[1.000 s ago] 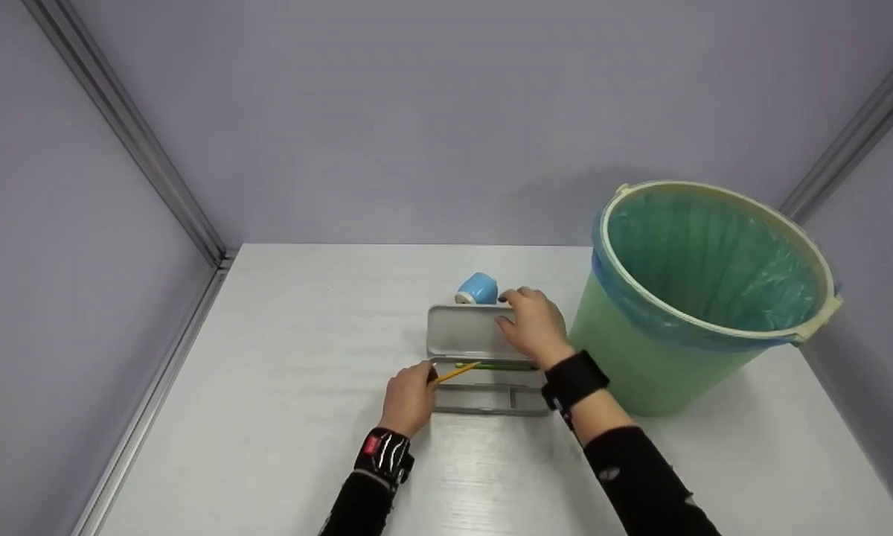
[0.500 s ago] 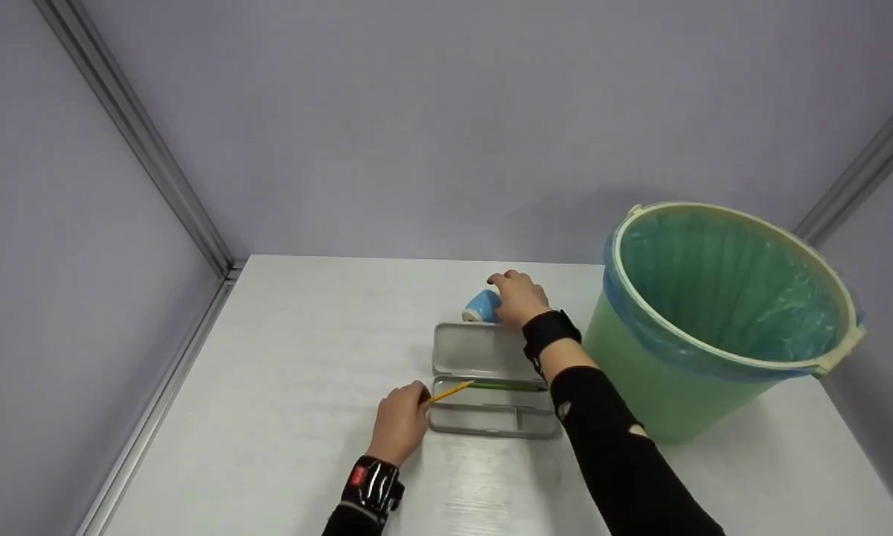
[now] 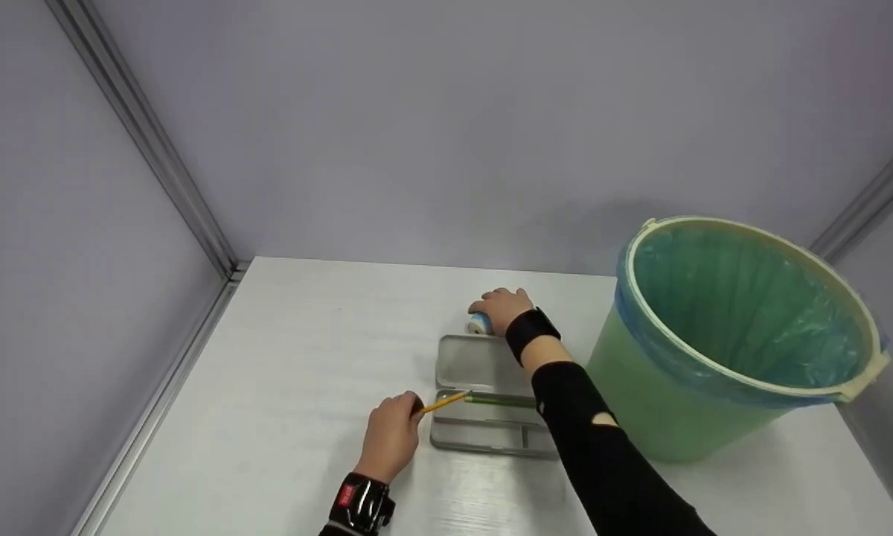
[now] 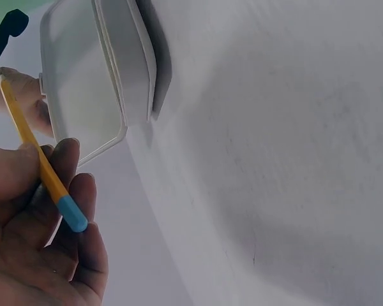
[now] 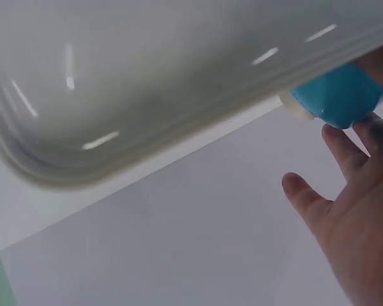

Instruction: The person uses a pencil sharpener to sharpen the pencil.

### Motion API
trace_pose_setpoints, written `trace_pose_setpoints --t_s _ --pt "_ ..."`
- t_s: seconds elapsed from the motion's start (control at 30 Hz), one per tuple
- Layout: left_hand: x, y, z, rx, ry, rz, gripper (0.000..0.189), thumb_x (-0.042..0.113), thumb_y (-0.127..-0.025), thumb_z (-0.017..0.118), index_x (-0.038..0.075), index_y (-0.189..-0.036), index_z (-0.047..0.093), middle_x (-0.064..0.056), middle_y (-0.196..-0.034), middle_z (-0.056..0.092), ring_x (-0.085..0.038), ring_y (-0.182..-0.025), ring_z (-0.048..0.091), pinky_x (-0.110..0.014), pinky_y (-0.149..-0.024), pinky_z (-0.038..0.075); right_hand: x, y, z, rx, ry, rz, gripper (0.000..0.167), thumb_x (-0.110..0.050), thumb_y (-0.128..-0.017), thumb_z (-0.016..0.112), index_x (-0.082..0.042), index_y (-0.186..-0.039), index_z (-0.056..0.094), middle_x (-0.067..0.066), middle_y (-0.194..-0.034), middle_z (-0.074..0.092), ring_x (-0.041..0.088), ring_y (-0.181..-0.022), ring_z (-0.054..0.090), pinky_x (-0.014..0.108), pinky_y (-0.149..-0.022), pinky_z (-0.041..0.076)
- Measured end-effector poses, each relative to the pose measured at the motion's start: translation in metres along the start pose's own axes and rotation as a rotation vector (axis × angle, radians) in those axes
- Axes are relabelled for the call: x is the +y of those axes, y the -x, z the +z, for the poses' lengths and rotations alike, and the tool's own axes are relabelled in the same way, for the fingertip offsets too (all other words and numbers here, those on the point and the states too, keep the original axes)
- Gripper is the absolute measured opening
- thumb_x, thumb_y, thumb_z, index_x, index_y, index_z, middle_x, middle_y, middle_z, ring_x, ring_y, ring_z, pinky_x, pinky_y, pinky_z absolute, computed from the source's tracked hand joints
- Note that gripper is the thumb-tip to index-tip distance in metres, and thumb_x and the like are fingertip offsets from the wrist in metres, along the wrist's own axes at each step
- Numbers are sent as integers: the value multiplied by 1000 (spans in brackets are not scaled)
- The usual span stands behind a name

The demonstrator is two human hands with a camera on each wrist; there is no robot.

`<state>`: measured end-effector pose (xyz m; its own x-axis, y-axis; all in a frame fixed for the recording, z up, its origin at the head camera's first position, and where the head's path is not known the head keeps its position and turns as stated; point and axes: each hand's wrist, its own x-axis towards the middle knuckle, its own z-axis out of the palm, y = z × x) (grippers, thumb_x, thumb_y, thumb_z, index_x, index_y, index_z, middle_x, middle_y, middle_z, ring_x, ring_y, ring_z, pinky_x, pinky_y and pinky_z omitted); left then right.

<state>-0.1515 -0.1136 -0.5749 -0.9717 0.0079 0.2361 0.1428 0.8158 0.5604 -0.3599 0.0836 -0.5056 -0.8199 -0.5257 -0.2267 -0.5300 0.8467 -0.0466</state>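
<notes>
The likeliest trouble, to my eye, sits at the far side, where the right hand (image 3: pixel 504 309) grips the small blue rounded object with a cream end (image 5: pixel 338 95), just beyond the case lid. Thumb and nearest fingers bear on its curved side, while the other fingers spread free. That smooth, round shape could squirt out or roll over the table (image 3: pixel 327 335) if the squeeze lands off-centre (part of the hold is hidden, so I can't judge how firm it is).

The left hand (image 3: pixel 393 435) holds the yellow pencil with a blue end (image 4: pixel 46 169), pinched between thumb and fingers near that blue end. So light a pinch so far back might let the pencil swivel or drop; its tip points over the left rim of the grey rectangular case (image 3: pixel 484 433), and whether it touches anything there I cannot tell. Lowered at this slant, it could snag on the rim or land across the green pencil (image 3: pixel 500 400) in the case's rear compartment.

The black right sleeve (image 3: pixel 595 447) passes over the case's right side; a low pull back could catch the folded-back grey lid (image 3: pixel 472 361) and shift the case. The pale green bin with a blue liner (image 3: pixel 647 406) stands near that arm, so a wide swing might bump it.
</notes>
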Motion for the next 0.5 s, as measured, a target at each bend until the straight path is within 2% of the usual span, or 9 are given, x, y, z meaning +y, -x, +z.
trace_pose_setpoints --t_s 0.07,0.13,0.27,0.37,0.5 --pt "8 1 -8 -1 -11 10 9 5 -97 75 7 -94 67 -7 -82 71 -26 -76 64 -41 -70 50 4 3 -1 -4 -23 10 40 -9 -103 71 -14 -142 69 18 -146 69 40 -137 64 63 -117 49" --pt "5 0 -2 8 -16 13 9 6 -97 75 8 -93 67 -6 -82 71 -25 -76 63 -45 -69 50 9 6 -5 20 -54 22 43 -7 -96 79 -10 -138 70 19 -138 72 40 -128 68 61 -113 54" --pt "-21 -11 29 29 -11 16 10 12 -98 76 13 -93 67 -1 -81 70 -21 -75 61 -43 -67 47 23 15 -20 115 -126 47 58 -10 -86 89 -6 -139 67 24 -136 69 41 -123 69 58 -109 57" --pt "-41 -20 51 34 -37 13 11 16 -98 77 17 -93 68 4 -81 70 -17 -75 61 -36 -68 46 30 24 -31 195 -199 34 65 -11 -85 87 -1 -143 61 27 -138 64 44 -123 67 58 -108 58" --pt "-48 -27 63 45 -77 36 14 18 -97 79 19 -92 66 7 -80 68 -14 -74 60 -34 -67 46 36 44 -42 270 -327 -3 64 -7 -85 81 3 -142 55 29 -141 61 44 -123 65 59 -108 57"
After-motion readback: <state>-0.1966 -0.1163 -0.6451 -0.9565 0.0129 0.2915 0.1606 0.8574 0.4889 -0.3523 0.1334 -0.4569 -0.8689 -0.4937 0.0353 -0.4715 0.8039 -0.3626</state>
